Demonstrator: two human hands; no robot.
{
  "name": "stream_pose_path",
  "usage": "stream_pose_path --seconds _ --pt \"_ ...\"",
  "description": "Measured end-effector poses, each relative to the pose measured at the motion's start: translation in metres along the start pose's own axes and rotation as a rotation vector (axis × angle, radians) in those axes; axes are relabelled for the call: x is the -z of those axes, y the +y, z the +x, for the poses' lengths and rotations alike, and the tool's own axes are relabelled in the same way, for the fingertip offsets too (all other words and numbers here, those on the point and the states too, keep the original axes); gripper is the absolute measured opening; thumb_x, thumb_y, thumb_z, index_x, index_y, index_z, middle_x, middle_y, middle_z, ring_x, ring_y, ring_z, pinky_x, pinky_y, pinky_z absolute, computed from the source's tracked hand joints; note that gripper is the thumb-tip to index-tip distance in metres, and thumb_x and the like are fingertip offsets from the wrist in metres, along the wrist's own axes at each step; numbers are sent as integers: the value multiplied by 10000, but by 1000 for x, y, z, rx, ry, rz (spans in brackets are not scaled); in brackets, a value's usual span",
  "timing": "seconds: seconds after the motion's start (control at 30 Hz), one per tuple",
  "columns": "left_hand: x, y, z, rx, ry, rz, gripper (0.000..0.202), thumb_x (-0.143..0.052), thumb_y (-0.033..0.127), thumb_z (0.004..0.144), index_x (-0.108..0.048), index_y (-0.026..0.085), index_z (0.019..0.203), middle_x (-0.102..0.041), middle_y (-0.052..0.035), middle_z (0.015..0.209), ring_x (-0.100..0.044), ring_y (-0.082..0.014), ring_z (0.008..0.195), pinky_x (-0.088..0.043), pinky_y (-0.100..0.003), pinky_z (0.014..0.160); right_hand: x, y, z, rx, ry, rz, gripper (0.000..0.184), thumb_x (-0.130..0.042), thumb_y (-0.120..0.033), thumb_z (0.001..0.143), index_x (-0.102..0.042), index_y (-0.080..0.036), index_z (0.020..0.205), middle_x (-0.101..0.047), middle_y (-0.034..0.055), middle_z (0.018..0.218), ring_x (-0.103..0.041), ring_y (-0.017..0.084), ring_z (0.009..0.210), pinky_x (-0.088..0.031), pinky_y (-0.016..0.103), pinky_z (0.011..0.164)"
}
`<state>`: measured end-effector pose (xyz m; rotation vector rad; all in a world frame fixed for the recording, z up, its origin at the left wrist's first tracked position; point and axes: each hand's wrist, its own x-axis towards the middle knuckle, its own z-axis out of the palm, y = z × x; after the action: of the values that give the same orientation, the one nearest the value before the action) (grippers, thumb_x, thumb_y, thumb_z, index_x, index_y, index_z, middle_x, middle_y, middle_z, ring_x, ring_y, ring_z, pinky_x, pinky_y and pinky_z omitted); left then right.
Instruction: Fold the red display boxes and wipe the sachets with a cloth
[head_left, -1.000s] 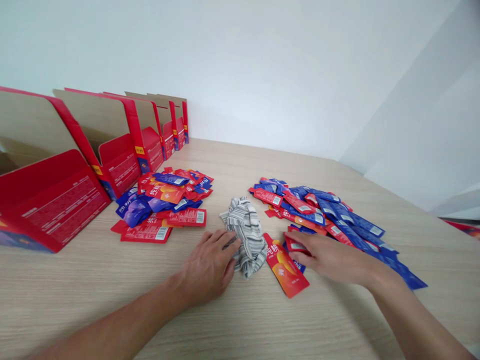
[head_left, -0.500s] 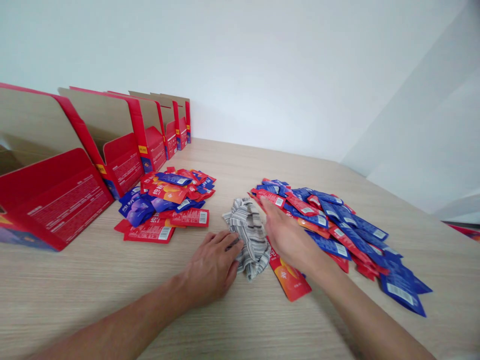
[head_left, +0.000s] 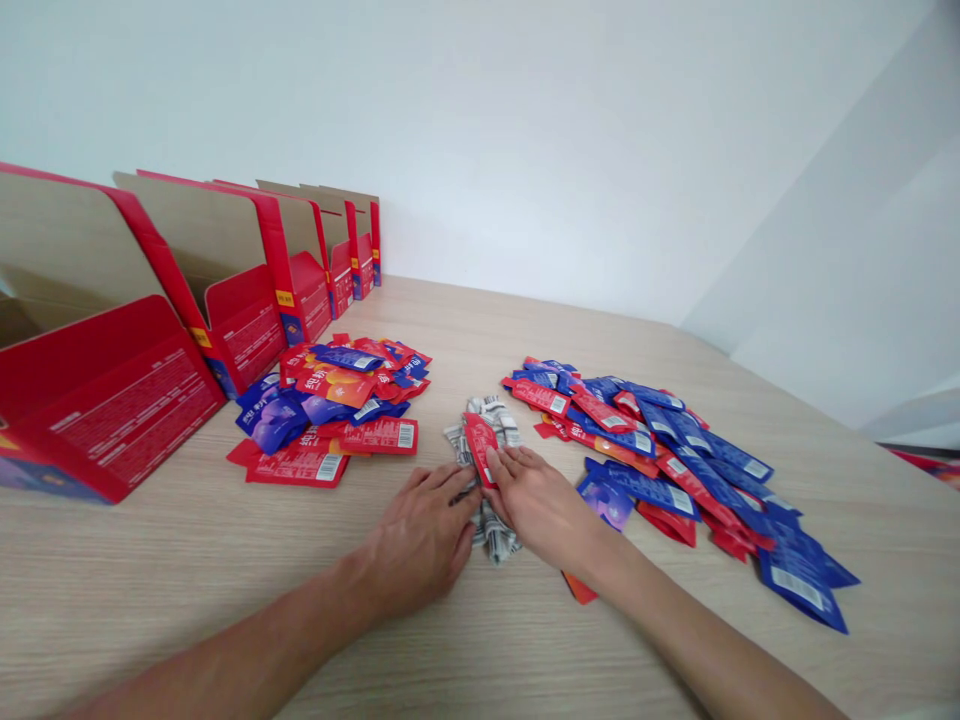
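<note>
A crumpled grey-and-white striped cloth lies at the middle of the wooden table. My left hand rests palm down on the cloth's left edge, fingers curled over it. My right hand lies across the cloth's right side and presses a red sachet onto it with the fingertips. Part of an orange-red sachet shows under my right forearm.
A heap of red and blue sachets lies to the right, and a smaller heap to the left. Several open red cardboard display boxes stand in a row along the left. A white wall runs behind.
My right hand went into the right heap, came back left with a red sachet and now holds it on the cloth. The left hand has stayed put.
</note>
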<state>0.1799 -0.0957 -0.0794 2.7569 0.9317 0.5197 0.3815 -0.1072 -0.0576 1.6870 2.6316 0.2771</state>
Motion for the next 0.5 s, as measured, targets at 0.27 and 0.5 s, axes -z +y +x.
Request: stream_pose_path --seconds 0.27,0.5 --pt "-1 -2 -1 -25 25 41 403 -554 182 974 -658 178 1364 -619 -128 1511 -570 -348 1377 -481 -603 1124 26 5 -13 -327 182 361 444 -357 -305 1061 -729 -174 857 -756 100 739 -714 245 658 -530 339 678" --pt "1 0 -1 -6 9 9 372 -561 181 974 -666 202 1330 -634 -113 1487 -568 -332 1378 -474 -594 1131 12 17 -6 -572 108 1269 468 -386 -538 1031 -714 -206 1064 -718 28 636 -656 220 503 -522 324 509"
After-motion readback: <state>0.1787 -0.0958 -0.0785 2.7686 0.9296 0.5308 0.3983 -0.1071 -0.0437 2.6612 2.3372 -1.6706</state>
